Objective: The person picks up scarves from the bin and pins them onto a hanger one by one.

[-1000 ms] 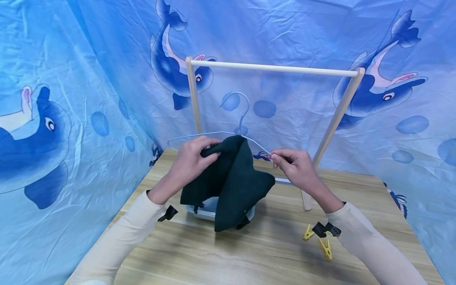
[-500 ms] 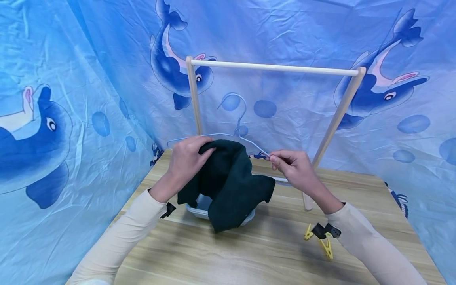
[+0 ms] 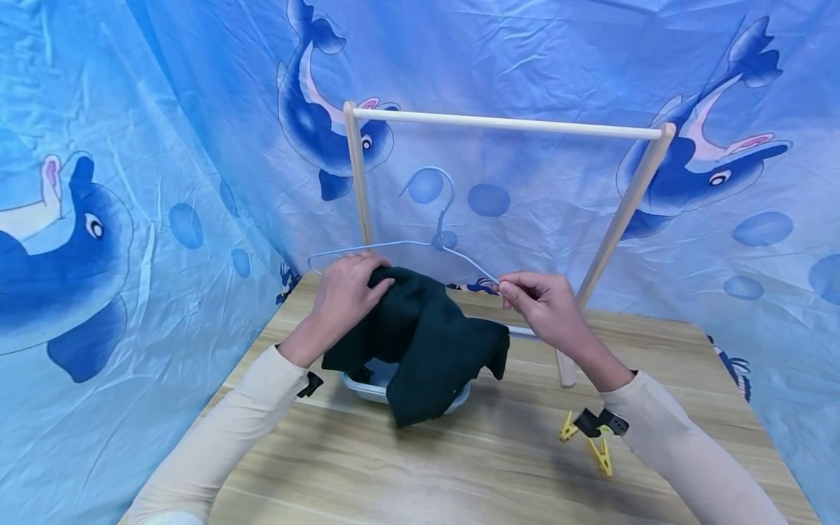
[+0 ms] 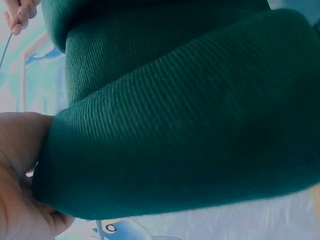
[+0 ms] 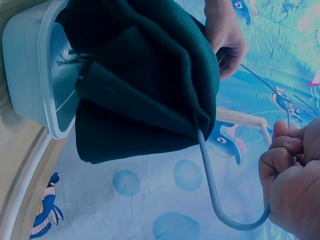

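Observation:
A dark green ribbed scarf with dark fringe threads hangs in folds above a pale plastic tub. My left hand pinches its upper left part between thumb and fingers. Behind the fabric stands a light blue wire clothes hanger, its hook upward. The fingers of my right hand grip this hanger at its right end. In the right wrist view the hanger's lower bar runs into the folds, and the tub is just beneath.
A wooden rack with a white top rail stands behind the hanger. Yellow clothespins lie on the wood-grain table near the right forearm. A blue dolphin-print curtain encloses the back and sides.
The scarf's peaked top at the hanger's neck has sunk and rounded, and its folds have spread. My left hand has shifted slightly left. My right hand keeps its grip on the hanger.

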{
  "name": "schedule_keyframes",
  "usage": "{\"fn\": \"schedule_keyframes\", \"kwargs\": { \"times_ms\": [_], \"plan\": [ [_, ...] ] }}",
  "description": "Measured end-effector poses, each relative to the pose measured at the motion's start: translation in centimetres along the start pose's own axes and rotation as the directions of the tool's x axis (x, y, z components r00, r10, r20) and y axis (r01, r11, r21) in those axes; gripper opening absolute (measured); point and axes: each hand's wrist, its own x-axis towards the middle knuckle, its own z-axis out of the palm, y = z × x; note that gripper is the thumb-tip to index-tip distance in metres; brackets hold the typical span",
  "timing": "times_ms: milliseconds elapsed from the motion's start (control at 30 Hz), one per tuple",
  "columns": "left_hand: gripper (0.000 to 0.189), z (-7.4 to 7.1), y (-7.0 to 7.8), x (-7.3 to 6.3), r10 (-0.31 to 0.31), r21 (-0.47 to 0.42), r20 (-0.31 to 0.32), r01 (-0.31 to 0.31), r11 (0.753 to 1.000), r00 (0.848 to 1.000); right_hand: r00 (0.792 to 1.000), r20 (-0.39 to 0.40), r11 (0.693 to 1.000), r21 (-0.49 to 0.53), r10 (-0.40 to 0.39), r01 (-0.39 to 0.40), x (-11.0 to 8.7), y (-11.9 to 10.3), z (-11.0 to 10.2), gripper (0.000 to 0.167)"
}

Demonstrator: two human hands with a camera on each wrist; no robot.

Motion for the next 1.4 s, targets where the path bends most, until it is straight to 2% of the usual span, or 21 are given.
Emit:
{"fn": "schedule_keyframes", "kwargs": {
  "times_ms": [100,200,300,367,433,467,533,600,667,733,767,833,933,1033,1167,1300,1400],
  "plan": [
    [0.023,0.0,0.3,0.1,-0.009,0.035,0.062,0.007,0.999,0.998,1.000,-0.005,1.000,-0.004,-0.001,0.001,0.1,0.0,0.0,0.016],
    [0.021,0.0,0.7,0.2,0.015,0.034,0.080,-0.017,0.999,0.997,1.000,-0.009,1.000,-0.002,-0.003,0.003,0.1,0.2,0.0,0.016],
    [0.018,-0.1,1.3,0.3,0.085,-0.033,0.066,-0.083,0.996,0.994,1.000,-0.012,1.000,-0.002,-0.008,0.008,0.2,0.3,0.0,0.016],
    [0.019,0.0,1.6,0.4,0.166,-0.134,0.075,-0.155,0.979,0.983,1.000,-0.014,1.000,-0.007,-0.011,0.011,0.2,0.3,0.0,0.016],
    [0.025,-0.1,1.9,0.6,0.278,-0.252,0.110,-0.244,0.936,0.954,1.000,-0.017,1.000,-0.018,-0.013,0.013,0.2,0.3,0.0,0.016],
    [0.031,-0.1,2.0,0.6,0.335,-0.307,0.139,-0.281,0.909,0.932,1.000,-0.018,1.000,-0.023,-0.012,0.012,0.3,0.3,0.0,0.016],
    [0.043,-0.1,2.3,0.8,0.423,-0.397,0.213,-0.318,0.861,0.881,1.000,-0.017,1.000,-0.031,-0.008,0.008,0.3,0.4,0.0,0.016],
    [0.056,-0.1,2.5,0.9,0.478,-0.437,0.293,-0.328,0.837,0.828,1.000,-0.014,0.999,-0.034,-0.002,0.001,0.4,0.4,0.0,0.016],
    [0.066,-0.1,2.6,1.0,0.487,-0.448,0.374,-0.306,0.840,0.790,1.000,-0.012,0.999,-0.032,0.003,-0.003,0.4,0.4,0.0,0.016],
    [0.072,0.0,2.6,1.1,0.473,-0.447,0.444,-0.269,0.853,0.761,1.000,-0.011,1.000,-0.028,0.005,-0.005,0.4,0.3,0.0,0.016],
    [0.073,0.1,2.6,1.1,0.463,-0.444,0.471,-0.252,0.860,0.751,1.000,-0.010,1.000,-0.026,0.004,-0.004,0.4,0.2,0.0,0.016],
    [0.070,0.4,2.5,1.1,0.446,-0.433,0.502,-0.231,0.871,0.741,1.000,-0.010,1.000,-0.022,0.001,-0.001,0.3,0.2,0.0,0.016],
    [0.061,0.8,2.4,1.2,0.427,-0.423,0.511,-0.215,0.880,0.746,1.000,-0.015,1.000,-0.017,-0.003,0.002,0.3,0.2,0.0,0.015],
    [0.052,1.4,2.4,1.2,0.409,-0.417,0.497,-0.203,0.886,0.765,1.000,-0.020,1.000,-0.018,-0.004,0.003,0.3,0.2,-0.1,0.015],
    [0.041,2.3,2.4,1.0,0.396,-0.406,0.444,-0.213,0.889,0.804,1.000,-0.017,1.000,-0.026,-0.004,0.003,0.3,0.1,-0.2,0.015],
    [0.026,3.0,2.7,0.9,0.404,-0.420,0.336,-0.248,0.873,0.851,1.000,-0.013,1.000,-0.026,-0.002,0.001,0.4,0.1,-0.2,0.016],
    [0.020,3.5,3.0,0.9,0.384,-0.452,0.258,-0.240,0.859,0.887,1.000,-0.005,1.000,-0.021,-0.002,0.002,0.4,0.2,-0.1,0.016]
  ]
}}
